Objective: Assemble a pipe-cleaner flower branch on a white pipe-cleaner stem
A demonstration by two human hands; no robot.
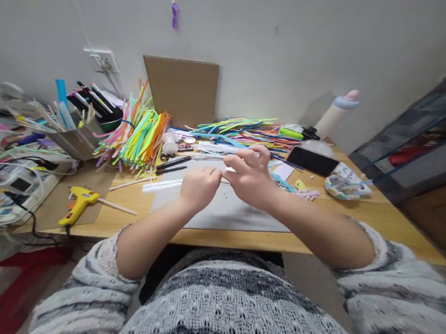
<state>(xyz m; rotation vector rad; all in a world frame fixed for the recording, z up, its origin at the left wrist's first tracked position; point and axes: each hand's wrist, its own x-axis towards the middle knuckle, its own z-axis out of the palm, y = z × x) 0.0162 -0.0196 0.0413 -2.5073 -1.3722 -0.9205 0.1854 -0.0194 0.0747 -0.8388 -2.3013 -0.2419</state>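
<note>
My left hand [200, 190] is closed in a fist over the white sheet [223, 215], its knuckles turned up. Right beside it, my right hand [251, 176] pinches with thumb and index finger while its other fingers are bent and lifted. The fingertips of both hands meet around something thin and small that I cannot make out. A fluffy white strip [162, 185] lies to the left of my left hand; whether it reaches into the fist is hidden. Black pens [173, 162] lie behind my left hand.
A yellow glue gun [78, 205] lies at the left near a power strip [26, 194] with cables. Bundled pipe cleaners [141, 141] and loose ones [233, 129] are at the back. On the right are a phone [312, 161], a decorated dish [344, 183] and a bottle [331, 118].
</note>
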